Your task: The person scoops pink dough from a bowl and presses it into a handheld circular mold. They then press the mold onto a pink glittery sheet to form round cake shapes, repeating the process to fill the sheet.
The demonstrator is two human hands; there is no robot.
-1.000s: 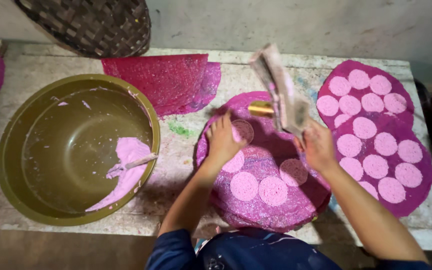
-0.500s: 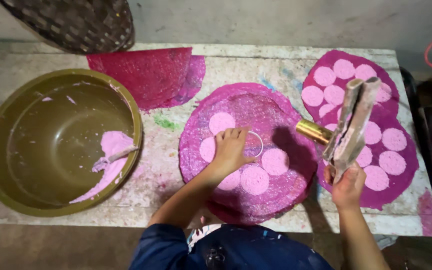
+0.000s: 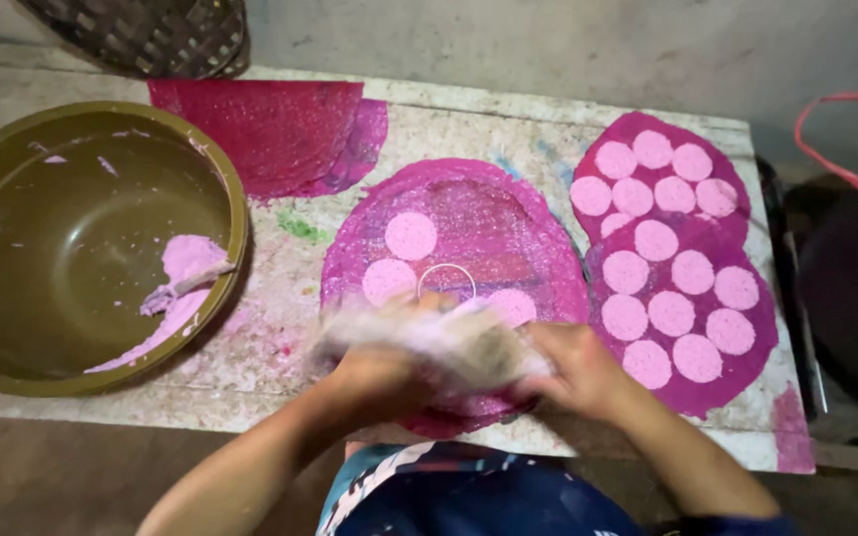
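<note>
My left hand [image 3: 379, 372] and my right hand [image 3: 573, 367] both grip a whitish cloth bag [image 3: 439, 342], blurred by motion, low over the near part of a round magenta mat [image 3: 469, 203]. A thin metal ring [image 3: 446, 266] lies on that mat just beyond the bag. Round pale pink discs [image 3: 410, 235] sit on the mat around the ring, and the bag and hands hide some of them.
An olive bowl [image 3: 235, 199] at left holds pink batter [image 3: 186, 263] and a spatula. Two magenta mats [image 3: 762, 337] at right carry several pink discs. Bare magenta mats [image 3: 270, 129] lie at the back, below a woven basket [image 3: 151, 35]. A red loop [image 3: 846, 99] hangs off the table's right end.
My right hand brought the bag down from the right, where it was held up. My left hand left the ring and took hold of the bag. The view shifted left.
</note>
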